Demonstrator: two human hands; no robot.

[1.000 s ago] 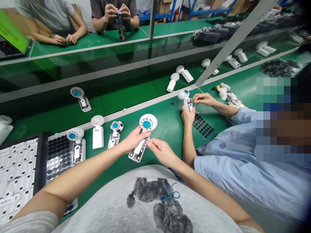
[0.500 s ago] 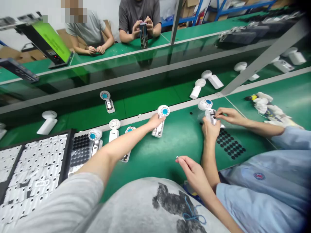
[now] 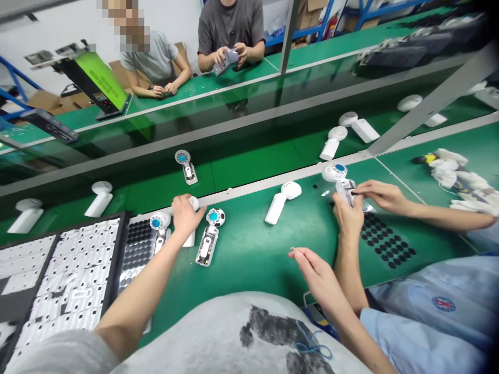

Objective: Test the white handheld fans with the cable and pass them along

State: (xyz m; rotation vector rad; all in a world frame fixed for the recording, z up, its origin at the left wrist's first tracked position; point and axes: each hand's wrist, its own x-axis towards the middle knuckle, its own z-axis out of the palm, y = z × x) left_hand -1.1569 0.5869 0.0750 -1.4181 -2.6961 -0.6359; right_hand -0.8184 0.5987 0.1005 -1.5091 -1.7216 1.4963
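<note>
And the left arm (image 3: 144, 280) swings away! Half a second ago its hand was holding a blue-centred fan over the desk (image 3: 245, 265); now a white fan (image 3: 276, 208) lies about there, plain back up, and the left hand (image 3: 184, 215) is across at another white fan (image 3: 189, 240), fingers curved over its head (gripping or only touching, I can't tell). Over the way, the dark-shirted person (image 3: 231, 31) tips a device (image 3: 226, 61) that was upright. The right hand (image 3: 317, 272) keeps its narrow pinch on the same tiny pale piece (image 3: 293, 249).

Green desk runs wide below, with a sunken green lane (image 3: 249, 161) beyond it bearing several fans. Behind, there's a white wall (image 3: 171, 15), blue shelving (image 3: 328, 21) and a bright green panel (image 3: 102, 78). At left sits a black-rimmed tray (image 3: 116, 259) of white parts, then a sheet of black discs (image 3: 138, 244). A football-patterned fan (image 3: 206, 246) shows its innards just right of the left hand, and one loose disc (image 3: 315, 186) lies near a co-worker's hands (image 3: 348, 215).
</note>
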